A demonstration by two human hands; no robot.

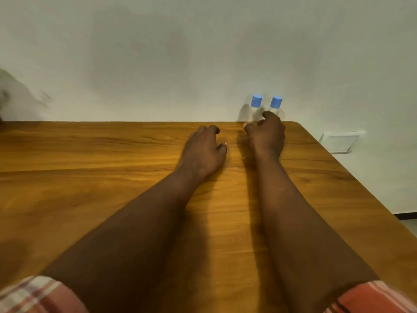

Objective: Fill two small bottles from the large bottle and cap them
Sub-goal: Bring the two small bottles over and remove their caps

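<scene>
Two blue-capped bottles, the left small bottle (pixel 255 110) and the right small bottle (pixel 274 109), stand side by side at the far edge of the table (pixel 101 177), near its rounded right corner and against the wall (pixel 203 53). The right hand (pixel 267 134) is at their bases with curled fingers, but I cannot tell if it grips one. The left hand (pixel 203 150) rests on the wood with loose fingers and holds nothing, and a wide surface spreads to its left.

Left sleeve (pixel 33 294): red-and-white plaid, short. Right sleeve (pixel 374 297): red-orange, pale stripes. Left forearm (pixel 140 222), right forearm (pixel 293 222) bare.

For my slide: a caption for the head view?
Left hand rests on the table; right hand by two capped bottles.
</scene>
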